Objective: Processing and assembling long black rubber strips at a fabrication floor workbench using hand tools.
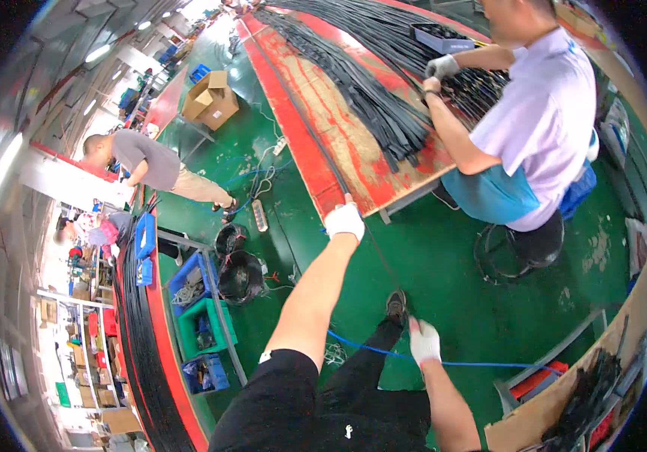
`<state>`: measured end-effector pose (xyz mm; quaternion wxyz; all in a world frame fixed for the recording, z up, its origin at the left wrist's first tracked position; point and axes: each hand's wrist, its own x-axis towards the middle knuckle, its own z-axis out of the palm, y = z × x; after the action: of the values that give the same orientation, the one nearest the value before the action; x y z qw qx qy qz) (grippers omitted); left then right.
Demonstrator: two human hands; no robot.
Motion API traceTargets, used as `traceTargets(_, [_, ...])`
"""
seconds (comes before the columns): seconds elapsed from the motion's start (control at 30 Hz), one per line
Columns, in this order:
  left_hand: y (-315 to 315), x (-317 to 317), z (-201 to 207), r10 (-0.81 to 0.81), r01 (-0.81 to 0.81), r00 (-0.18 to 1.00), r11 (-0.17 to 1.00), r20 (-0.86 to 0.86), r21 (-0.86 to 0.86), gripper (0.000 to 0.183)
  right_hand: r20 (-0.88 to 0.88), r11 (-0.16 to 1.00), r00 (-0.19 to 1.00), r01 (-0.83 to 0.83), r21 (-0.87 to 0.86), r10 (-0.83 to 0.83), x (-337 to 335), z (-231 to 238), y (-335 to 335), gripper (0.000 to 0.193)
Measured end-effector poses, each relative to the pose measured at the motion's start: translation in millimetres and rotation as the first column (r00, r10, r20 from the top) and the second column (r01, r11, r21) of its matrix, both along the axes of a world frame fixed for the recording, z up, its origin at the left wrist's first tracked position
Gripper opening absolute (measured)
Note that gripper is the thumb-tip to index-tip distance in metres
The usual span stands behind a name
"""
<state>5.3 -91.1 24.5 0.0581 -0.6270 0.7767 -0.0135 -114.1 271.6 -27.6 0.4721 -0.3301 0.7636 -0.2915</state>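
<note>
My left hand (pixel 344 221), in a white glove, is stretched out to the near edge of the long red worktable (pixel 316 113) and grips a thin black strip (pixel 380 260). The strip runs from that hand down to my right hand (pixel 423 340), also in a white glove, which is closed on its lower end near my shoe (pixel 395 304). Many long black strips (pixel 368 90) lie in bundles along the table top. My black trousers fill the bottom of the view.
A seated person in a pale shirt (pixel 541 113) works at the table on the right. Another person (pixel 150 162) bends over at the left. A blue cable (pixel 481 365) crosses the green floor. Cardboard boxes (pixel 210 98), coiled black cable (pixel 239 275) and blue and green bins (pixel 199 320) stand around.
</note>
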Motion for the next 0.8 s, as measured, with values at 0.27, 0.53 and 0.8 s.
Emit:
traceTargets(0.27, [16,-12,8,-0.103,0.105,0.994,0.993,-0.029,0.049,0.063,-0.510,0.979,0.858,0.149,0.141,-0.057,-34,-61,416,0.040])
traceTargets(0.53, [30,-16,6,-0.059,0.067,0.995,0.993,-0.075,0.100,0.065,0.343,0.999,0.939,0.012,0.033,-0.022,-54,-39,92,0.039])
traceTargets(0.8, [21,-33,-6,-0.061,0.061,0.998,0.996,0.002,-0.059,0.059,0.216,0.964,0.957,0.226,-0.141,-0.192,-9,-32,-149,0.053])
